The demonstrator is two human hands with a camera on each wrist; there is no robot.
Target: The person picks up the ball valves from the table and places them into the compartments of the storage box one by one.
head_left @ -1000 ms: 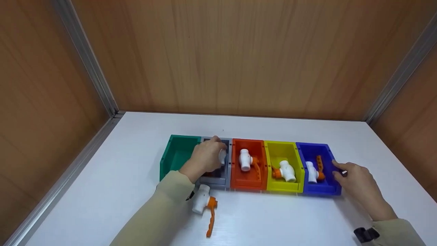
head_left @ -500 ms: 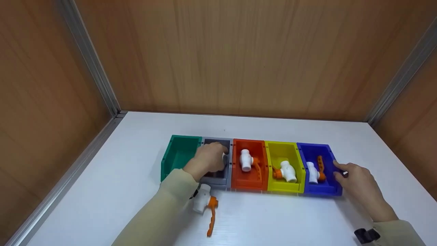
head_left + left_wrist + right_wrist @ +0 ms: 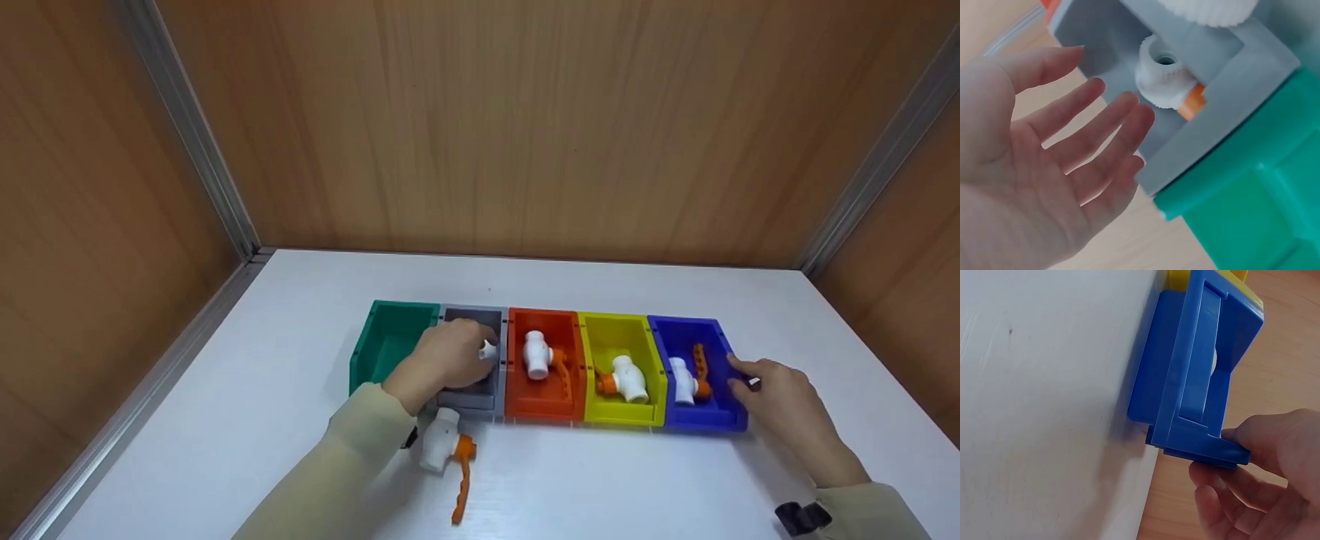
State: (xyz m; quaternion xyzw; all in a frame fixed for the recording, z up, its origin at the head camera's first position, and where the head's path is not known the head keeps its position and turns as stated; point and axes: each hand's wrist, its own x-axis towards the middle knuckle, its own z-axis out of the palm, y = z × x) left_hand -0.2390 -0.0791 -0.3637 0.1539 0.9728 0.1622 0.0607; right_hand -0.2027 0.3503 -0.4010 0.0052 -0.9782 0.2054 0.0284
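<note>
My left hand is over the grey bin. In the left wrist view its fingers are spread and relaxed, a short way from a white ball valve with an orange handle that lies inside this bin. My right hand pinches the outer side wall of the blue bin, thumb on the inside and fingers on the outside. Another white valve lies on the table in front of the grey bin, its orange handle pointing toward me. From the head view, my left hand hides most of the valve in the grey bin.
The bins stand in one joined row. The red bin, yellow bin and blue bin each hold one valve; the green bin at the left end shows a bare floor. Wooden panels enclose the white table.
My left hand has lowered into the grey bin with the valve and let go of it; its fingers now stand apart from the valve. The right hand keeps its hold on the blue bin.
</note>
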